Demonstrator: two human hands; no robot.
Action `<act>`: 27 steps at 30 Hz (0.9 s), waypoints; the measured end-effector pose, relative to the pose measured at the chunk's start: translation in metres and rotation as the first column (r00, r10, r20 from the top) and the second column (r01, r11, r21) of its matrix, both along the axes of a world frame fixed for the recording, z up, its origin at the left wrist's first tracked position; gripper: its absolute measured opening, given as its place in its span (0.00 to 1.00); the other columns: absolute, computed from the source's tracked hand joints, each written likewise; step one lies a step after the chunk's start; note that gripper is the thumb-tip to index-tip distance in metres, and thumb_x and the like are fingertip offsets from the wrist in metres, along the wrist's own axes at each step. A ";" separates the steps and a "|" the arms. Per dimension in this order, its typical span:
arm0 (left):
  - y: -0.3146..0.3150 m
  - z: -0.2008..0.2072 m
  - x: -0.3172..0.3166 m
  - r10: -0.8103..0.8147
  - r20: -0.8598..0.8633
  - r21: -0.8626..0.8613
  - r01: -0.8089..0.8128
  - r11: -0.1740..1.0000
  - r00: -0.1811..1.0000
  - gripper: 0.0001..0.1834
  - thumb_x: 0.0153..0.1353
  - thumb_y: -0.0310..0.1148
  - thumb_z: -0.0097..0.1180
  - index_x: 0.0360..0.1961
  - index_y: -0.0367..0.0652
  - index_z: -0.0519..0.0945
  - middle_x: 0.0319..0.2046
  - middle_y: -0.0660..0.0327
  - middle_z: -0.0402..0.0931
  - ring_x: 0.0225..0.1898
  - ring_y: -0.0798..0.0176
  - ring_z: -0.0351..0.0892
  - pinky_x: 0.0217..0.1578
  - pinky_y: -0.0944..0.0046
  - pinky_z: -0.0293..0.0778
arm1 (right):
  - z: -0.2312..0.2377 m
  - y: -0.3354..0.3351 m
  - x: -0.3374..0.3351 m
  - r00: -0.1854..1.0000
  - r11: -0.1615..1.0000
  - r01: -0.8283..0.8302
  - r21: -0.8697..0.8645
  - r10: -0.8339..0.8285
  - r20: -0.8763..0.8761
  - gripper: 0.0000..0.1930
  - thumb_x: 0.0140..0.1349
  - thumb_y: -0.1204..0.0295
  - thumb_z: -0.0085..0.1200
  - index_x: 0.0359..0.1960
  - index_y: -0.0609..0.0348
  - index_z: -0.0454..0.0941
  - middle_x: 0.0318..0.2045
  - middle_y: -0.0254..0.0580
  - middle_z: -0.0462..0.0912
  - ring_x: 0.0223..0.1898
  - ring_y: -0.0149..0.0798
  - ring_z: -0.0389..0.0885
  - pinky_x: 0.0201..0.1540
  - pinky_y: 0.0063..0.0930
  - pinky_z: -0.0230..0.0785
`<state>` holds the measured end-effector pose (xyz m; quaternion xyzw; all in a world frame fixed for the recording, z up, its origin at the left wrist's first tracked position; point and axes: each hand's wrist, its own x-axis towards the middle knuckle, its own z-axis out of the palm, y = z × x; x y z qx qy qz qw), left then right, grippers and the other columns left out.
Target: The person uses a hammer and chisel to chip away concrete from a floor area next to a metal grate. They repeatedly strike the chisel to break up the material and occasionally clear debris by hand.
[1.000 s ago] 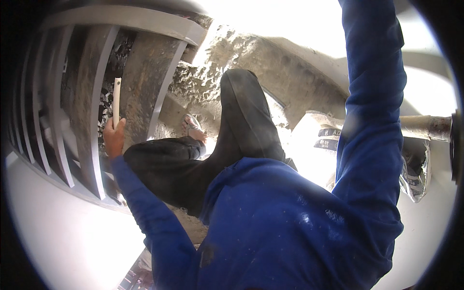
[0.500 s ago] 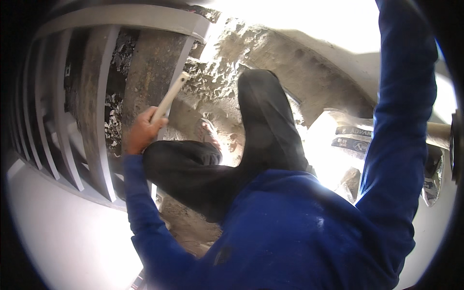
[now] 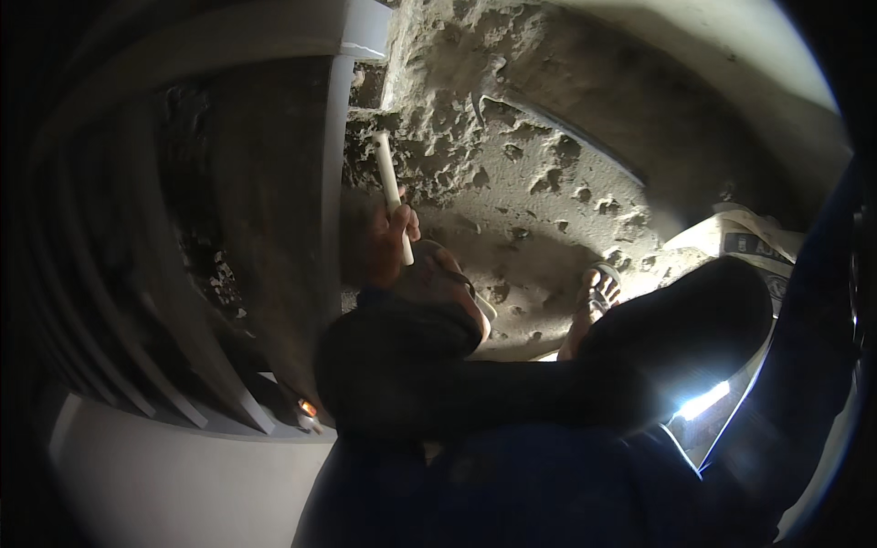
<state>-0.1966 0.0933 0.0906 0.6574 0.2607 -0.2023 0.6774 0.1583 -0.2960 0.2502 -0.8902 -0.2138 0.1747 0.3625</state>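
My left hand (image 3: 391, 236) is closed round a pale stick-like handle (image 3: 387, 169) with a small hole near its upper end. The handle stands nearly upright in the picture, over rough ground just right of a slatted railing (image 3: 336, 155). Whether it belongs to a larger tool cannot be seen. Below that hand are my bent dark-trousered leg (image 3: 402, 333) and a sandalled foot. Along the right edge my right arm (image 3: 813, 320) reaches upward in deep shadow, and its hand lies outside the picture.
Pitted, crumbly ground (image 3: 539, 183) spreads ahead, with a thin bent rod (image 3: 585, 143) lying on it. My other sandalled foot (image 3: 598, 288) rests at centre right. A printed sack (image 3: 735, 233) stands beside my knee. A pale wall (image 3: 174, 484) is at lower left.
The picture has turned much darker. My left hand and the handle now appear further right, past the railing, with the handle tilted the other way. My right knee has swung to the right.
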 end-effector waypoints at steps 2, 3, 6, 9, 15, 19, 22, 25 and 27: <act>0.011 -0.019 0.005 0.046 0.040 0.074 -0.049 0.996 0.998 0.22 0.71 0.35 0.51 0.60 0.36 0.65 0.31 0.62 0.71 0.30 0.69 0.70 0.35 0.67 0.70 | -0.048 0.000 -0.006 0.998 0.995 0.060 -0.080 -0.063 -0.026 0.25 0.69 0.52 0.50 0.57 0.59 0.74 0.36 0.44 0.78 0.42 0.38 0.77 0.44 0.34 0.70; 0.016 -0.028 0.008 0.087 0.054 0.139 -0.093 0.986 0.995 0.20 0.70 0.34 0.51 0.58 0.36 0.67 0.31 0.62 0.71 0.30 0.69 0.70 0.35 0.67 0.69 | -0.072 0.002 -0.013 0.996 0.991 0.080 -0.111 -0.085 -0.040 0.25 0.69 0.52 0.50 0.57 0.59 0.74 0.36 0.44 0.77 0.42 0.38 0.77 0.44 0.34 0.70; 0.038 -0.043 0.018 0.083 0.099 0.247 -0.106 0.963 0.992 0.15 0.69 0.33 0.51 0.52 0.37 0.70 0.31 0.63 0.69 0.29 0.71 0.68 0.33 0.69 0.68 | -0.142 0.021 -0.055 0.979 0.965 0.170 -0.202 -0.189 -0.079 0.25 0.68 0.52 0.51 0.57 0.58 0.75 0.35 0.43 0.77 0.42 0.38 0.76 0.44 0.34 0.69; 0.054 -0.058 0.032 0.180 0.170 0.276 -0.222 0.935 0.969 0.15 0.69 0.35 0.53 0.50 0.36 0.70 0.29 0.66 0.67 0.26 0.73 0.65 0.30 0.69 0.67 | -0.208 0.058 -0.132 0.946 0.931 0.286 -0.225 -0.312 -0.085 0.25 0.68 0.52 0.51 0.57 0.58 0.75 0.34 0.42 0.77 0.42 0.37 0.76 0.44 0.34 0.68; 0.078 -0.087 0.054 0.135 0.206 0.398 -0.209 0.893 0.969 0.15 0.68 0.40 0.56 0.47 0.41 0.71 0.25 0.71 0.61 0.21 0.78 0.59 0.21 0.74 0.58 | -0.274 0.103 -0.233 0.873 0.815 0.488 -0.312 -0.454 0.181 0.22 0.58 0.57 0.62 0.50 0.54 0.77 0.45 0.45 0.77 0.50 0.49 0.76 0.52 0.44 0.68; 0.096 -0.102 0.060 0.111 0.170 0.510 -0.184 0.840 0.979 0.27 0.66 0.41 0.57 0.60 0.35 0.68 0.37 0.62 0.72 0.33 0.68 0.71 0.36 0.66 0.69 | -0.273 0.104 -0.227 0.896 0.808 0.441 -0.392 -0.424 0.134 0.23 0.57 0.59 0.64 0.52 0.52 0.75 0.48 0.44 0.76 0.53 0.48 0.74 0.54 0.46 0.67; 0.103 -0.114 0.060 0.089 0.186 0.546 -0.178 0.818 0.978 0.33 0.66 0.41 0.57 0.65 0.32 0.63 0.54 0.53 0.71 0.51 0.57 0.71 0.55 0.58 0.65 | -0.268 0.107 -0.227 0.922 0.816 0.388 -0.429 -0.349 0.168 0.23 0.57 0.60 0.64 0.52 0.51 0.74 0.48 0.43 0.75 0.54 0.48 0.73 0.56 0.47 0.66; 0.104 -0.117 0.061 0.050 0.176 0.566 -0.143 0.812 0.983 0.35 0.66 0.43 0.58 0.67 0.32 0.62 0.57 0.50 0.73 0.55 0.54 0.72 0.60 0.56 0.64 | -0.260 0.115 -0.243 0.921 0.862 0.389 -0.324 -0.361 0.144 0.19 0.59 0.62 0.61 0.50 0.52 0.73 0.48 0.45 0.76 0.51 0.48 0.76 0.52 0.45 0.70; 0.101 -0.113 0.061 -0.084 0.087 0.749 -0.009 0.663 0.993 0.36 0.67 0.45 0.57 0.66 0.31 0.62 0.55 0.51 0.75 0.54 0.54 0.74 0.59 0.57 0.65 | -0.250 0.125 -0.255 0.913 0.914 0.395 -0.086 -0.402 -0.076 0.16 0.60 0.63 0.59 0.48 0.52 0.73 0.45 0.47 0.78 0.46 0.49 0.80 0.47 0.44 0.73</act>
